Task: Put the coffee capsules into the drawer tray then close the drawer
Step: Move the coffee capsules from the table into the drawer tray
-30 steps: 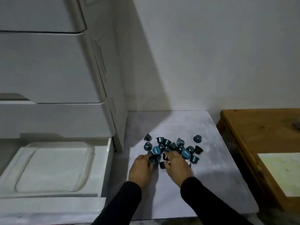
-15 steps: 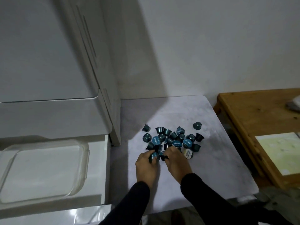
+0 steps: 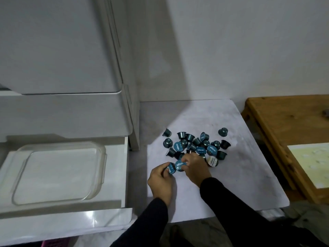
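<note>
White marble-look surface set against a pale wall carries the work. Coffee capsules lie on it in a loose heap near its middle, dark teal bodies with blue foil tops, some upright, some tipped on their sides, several touching. One capsule stands apart at the heap's far right edge; another lies apart at the far left. One capsule with a pale cream top sits at the near right edge of the heap, just beside the right hand.

Left hand is at the near edge of the heap, its grip clamped on a blue-topped capsule with fingers curled round it. Right hand is beside it, its grip pinched on a second blue-topped capsule; the two held capsules touch each other. Both arms wear dark sleeves.

Left of the surface, a white drawer stands pulled open at the base of a white cabinet. A clear plastic tray lies flat inside the drawer; no capsule shows in it.

Right of the surface, well apart from the capsules, stands a wooden table bearing a pale yellow-green sheet.
</note>
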Demonstrator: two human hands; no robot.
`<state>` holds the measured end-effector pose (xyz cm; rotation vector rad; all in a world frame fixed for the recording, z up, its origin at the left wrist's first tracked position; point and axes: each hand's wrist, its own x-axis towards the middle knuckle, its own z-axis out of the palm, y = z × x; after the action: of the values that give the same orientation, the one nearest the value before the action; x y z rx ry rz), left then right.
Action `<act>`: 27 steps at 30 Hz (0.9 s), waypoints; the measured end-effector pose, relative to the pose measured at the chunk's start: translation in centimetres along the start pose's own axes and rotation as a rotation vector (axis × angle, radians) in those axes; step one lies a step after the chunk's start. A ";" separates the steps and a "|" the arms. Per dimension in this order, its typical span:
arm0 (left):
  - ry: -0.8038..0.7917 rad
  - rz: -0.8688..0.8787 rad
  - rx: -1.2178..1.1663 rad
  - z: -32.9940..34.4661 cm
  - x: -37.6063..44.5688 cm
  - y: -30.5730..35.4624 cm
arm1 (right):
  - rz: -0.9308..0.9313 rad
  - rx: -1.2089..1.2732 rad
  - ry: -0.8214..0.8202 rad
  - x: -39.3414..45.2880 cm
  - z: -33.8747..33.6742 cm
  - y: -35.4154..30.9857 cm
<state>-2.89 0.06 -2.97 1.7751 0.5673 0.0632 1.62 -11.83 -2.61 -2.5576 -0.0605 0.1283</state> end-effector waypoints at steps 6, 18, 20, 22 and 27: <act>0.081 -0.089 -0.091 0.3 -0.6 0.6 | 0.068 0.185 -0.090 1.0 -1.2 -0.3; -0.045 0.181 -0.190 -6.0 -1.6 11.3 | 0.049 0.570 -0.043 2.6 -11.3 -6.7; -0.087 0.254 -0.136 -9.6 -0.6 12.8 | 0.013 0.606 -0.098 2.4 -12.0 -9.1; -0.140 0.302 -0.096 -13.8 0.5 13.7 | -0.042 0.635 -0.161 1.8 -12.1 -12.1; -0.242 0.337 0.205 -26.1 5.2 12.6 | -0.182 0.630 -0.359 0.1 -8.0 -21.1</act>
<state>-2.67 23.43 14.87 2.0290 0.0990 0.0230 2.25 1.42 15.59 -1.8665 -0.3334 0.4567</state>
